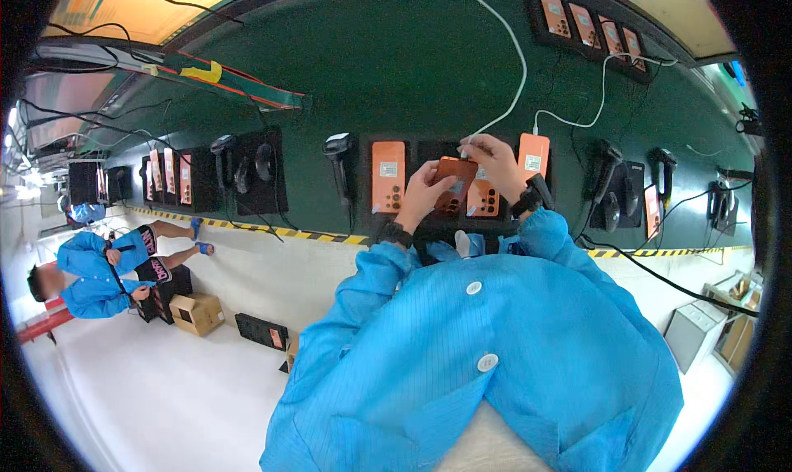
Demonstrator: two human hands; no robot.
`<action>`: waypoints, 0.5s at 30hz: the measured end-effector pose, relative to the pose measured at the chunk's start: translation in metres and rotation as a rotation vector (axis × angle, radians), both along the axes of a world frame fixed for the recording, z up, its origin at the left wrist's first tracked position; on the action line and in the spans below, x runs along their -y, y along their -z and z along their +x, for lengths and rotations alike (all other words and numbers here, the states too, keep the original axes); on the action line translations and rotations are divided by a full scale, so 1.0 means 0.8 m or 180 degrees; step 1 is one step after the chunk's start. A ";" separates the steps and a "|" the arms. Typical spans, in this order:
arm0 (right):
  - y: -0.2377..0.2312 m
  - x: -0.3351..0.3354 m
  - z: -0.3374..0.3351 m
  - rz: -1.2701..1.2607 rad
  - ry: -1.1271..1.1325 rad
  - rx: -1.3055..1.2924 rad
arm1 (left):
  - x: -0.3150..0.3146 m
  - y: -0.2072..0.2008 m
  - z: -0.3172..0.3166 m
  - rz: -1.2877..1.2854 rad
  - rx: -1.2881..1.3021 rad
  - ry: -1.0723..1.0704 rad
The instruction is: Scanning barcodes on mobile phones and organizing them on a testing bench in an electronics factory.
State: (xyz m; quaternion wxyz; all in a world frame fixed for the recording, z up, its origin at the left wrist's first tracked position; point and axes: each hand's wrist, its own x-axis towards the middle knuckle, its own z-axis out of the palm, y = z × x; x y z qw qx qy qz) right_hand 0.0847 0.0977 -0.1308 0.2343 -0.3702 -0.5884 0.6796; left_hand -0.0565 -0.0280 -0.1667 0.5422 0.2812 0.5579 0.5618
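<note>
My left hand (422, 195) is closed around an orange phone (463, 173), held just above the near edge of the green bench. My right hand (496, 162) pinches the plug end of a white cable (523, 58) at the top edge of that phone. Whether the plug sits inside the port is too small to tell. Under my hands lies a second orange phone (483, 203) with dark camera lenses. To the left, another orange phone (388, 173) rests on a black tray. On the right, an orange phone (535, 152) has a white cable at its top end.
Barcode scanners (338, 152) stand on both sides along the green bench (396, 59). A black tray (540, 20) of orange phones sits at the far right. Black cables (652, 261) hang over the front edge. At left, a person in blue (95, 266) is near cardboard boxes (198, 315).
</note>
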 end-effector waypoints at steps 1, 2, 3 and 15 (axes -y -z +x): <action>0.002 0.003 -0.002 0.0008 -0.0053 -0.0003 | 0.002 -0.001 0.000 -0.0033 -0.0063 -0.0010; 0.010 0.006 -0.002 -0.0049 -0.0031 -0.0136 | 0.004 -0.003 0.000 -0.0067 -0.0125 -0.0020; 0.005 0.009 -0.003 -0.0048 -0.0012 -0.0120 | 0.007 -0.003 0.001 -0.0107 -0.0180 -0.0050; -0.018 0.028 -0.014 0.0595 -0.0138 0.0296 | 0.018 0.010 0.002 0.0011 -0.0389 -0.0270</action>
